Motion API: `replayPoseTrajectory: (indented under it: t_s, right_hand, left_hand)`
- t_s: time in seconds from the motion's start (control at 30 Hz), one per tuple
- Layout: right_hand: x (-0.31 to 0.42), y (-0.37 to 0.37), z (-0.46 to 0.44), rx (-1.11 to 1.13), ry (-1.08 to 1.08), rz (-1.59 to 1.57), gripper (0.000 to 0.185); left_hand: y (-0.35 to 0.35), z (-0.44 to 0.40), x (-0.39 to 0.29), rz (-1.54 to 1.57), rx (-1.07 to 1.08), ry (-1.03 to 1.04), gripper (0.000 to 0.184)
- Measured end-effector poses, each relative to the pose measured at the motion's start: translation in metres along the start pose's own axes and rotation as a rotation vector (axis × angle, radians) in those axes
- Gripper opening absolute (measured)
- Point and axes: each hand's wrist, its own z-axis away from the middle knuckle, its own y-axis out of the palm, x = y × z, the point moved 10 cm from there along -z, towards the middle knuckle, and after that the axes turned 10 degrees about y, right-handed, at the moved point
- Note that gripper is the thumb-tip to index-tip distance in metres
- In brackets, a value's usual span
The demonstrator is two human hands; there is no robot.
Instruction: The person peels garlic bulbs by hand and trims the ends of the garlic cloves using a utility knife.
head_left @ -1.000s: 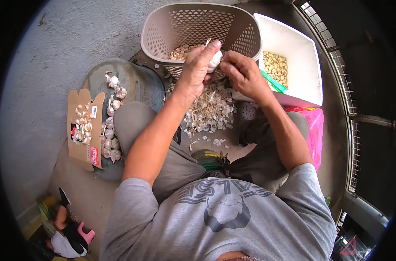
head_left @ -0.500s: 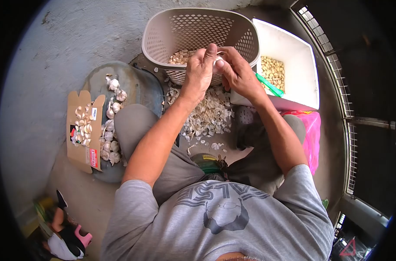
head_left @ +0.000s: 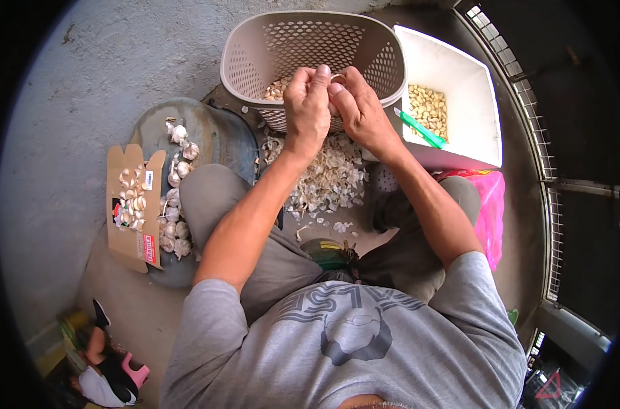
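My left hand (head_left: 308, 112) and my right hand (head_left: 361, 109) meet over the near rim of the brown perforated basket (head_left: 235, 65). Both have their fingers closed round a garlic bulb, which they almost wholly hide; a bit of pale stem shows between them. Unpeeled cloves (head_left: 276, 89) lie in the basket. Below the hands, a heap of garlic skins (head_left: 327, 180) covers the floor. To the right, a white foam box (head_left: 463, 88) holds peeled cloves (head_left: 429, 109), with a green-handled knife (head_left: 422, 129) across its near edge.
Whole garlic bulbs (head_left: 173, 228) and a cardboard flap with cloves (head_left: 129, 204) rest on a grey-blue rounded surface (head_left: 214, 129) at the left. A pink bag (head_left: 487, 211) is beside my right knee. Another person (head_left: 102, 371) shows at the lower left. Metal grating (head_left: 548, 170) runs along the right.
My right hand has closed in against my left, and the bulb seen clearly between them a second ago is now mostly covered. The view has shifted slightly.
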Motion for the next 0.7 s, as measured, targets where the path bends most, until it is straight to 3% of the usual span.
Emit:
replayPoseTrajectory:
  t_s: [0.3,0.4,0.43,0.53,0.6,0.7]
  right_hand:
    - [0.014,0.006,0.001,0.024,-0.036,0.056,0.031]
    - [-0.003,0.004,0.0,0.0,0.054,-0.076,0.033]
    - [-0.013,0.01,0.0,0.041,0.152,-0.257,0.036]
    - [-0.022,0.013,-0.001,0.189,0.332,-0.53,0.038]
    - [-0.025,0.009,-0.007,0.17,0.307,-0.365,0.041]
    - [-0.027,0.006,-0.012,-0.004,0.08,-0.073,0.04]
  left_hand:
    - [-0.003,0.001,0.003,0.227,-0.146,-0.156,0.018]
    - [-0.007,0.002,0.003,0.299,-0.126,-0.287,0.025]
    - [-0.007,0.003,0.004,0.335,-0.105,-0.347,0.028]
    - [0.005,-0.007,-0.019,-0.012,0.02,0.04,0.039]
    - [0.007,-0.002,-0.023,-0.277,0.054,0.197,0.042]
    - [-0.002,-0.005,0.017,-0.049,0.002,-0.092,0.031]
